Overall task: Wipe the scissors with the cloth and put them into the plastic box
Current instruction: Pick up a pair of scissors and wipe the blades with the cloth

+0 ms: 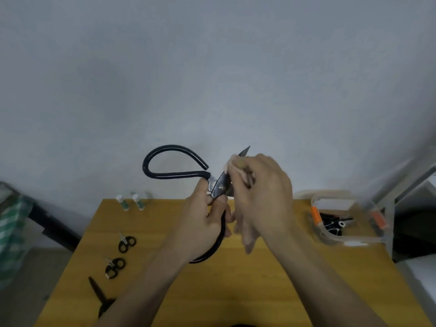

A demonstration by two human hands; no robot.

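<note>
Large black-handled scissors [169,169] are held up above the wooden table [165,267], blades pointing up and right. My left hand [203,220] grips them near the pivot and lower handle loop. My right hand [262,192] pinches a pale cloth [232,162] against the blades; only the blade tip shows above it. The clear plastic box [354,239] with orange latches stands at the table's right edge and holds some black scissors.
Two small black scissors [127,243] [115,267] and a longer open black pair [101,296] lie on the table's left side. Two small white-capped bottles [131,202] stand at the back left. A grey wall is behind.
</note>
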